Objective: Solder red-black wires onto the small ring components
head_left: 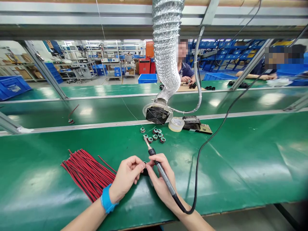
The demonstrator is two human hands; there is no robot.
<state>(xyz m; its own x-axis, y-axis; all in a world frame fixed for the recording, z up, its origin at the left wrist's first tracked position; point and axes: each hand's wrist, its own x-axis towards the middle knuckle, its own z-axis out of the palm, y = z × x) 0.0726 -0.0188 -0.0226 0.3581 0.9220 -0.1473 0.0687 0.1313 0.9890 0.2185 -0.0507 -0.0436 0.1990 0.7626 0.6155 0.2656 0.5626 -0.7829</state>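
Workshop stretches out behind everything, with blue bins and a red cabinet (144,66) in the back. Across from me there's a person (186,71) with their hands on small black parts, and another person (258,74) further right. I'm at a green bench (231,170).

Only got the head view. My left hand (128,175), blue band (108,199) on the wrist, has thumb and index finger pressed together in a tight pinch; whatever's between them, if anything, is too hidden to tell. My right hand (160,186) is wrapped around an iron (164,175), tip pointing up and away at the parts (155,136), little round ones bunched mid-bench. Can't tell if the tip touches one. Its thumb and fingertip meet my left fingertips, right by a black piece (145,172) that's half covered.

Pile of red and black wires (88,173) lies just left of my left hand. Past the round parts, a fan (157,115) hangs on a silver duct (166,41), with a tape roll (176,125) just beside it. The iron's cable (197,166) loops up on my right.
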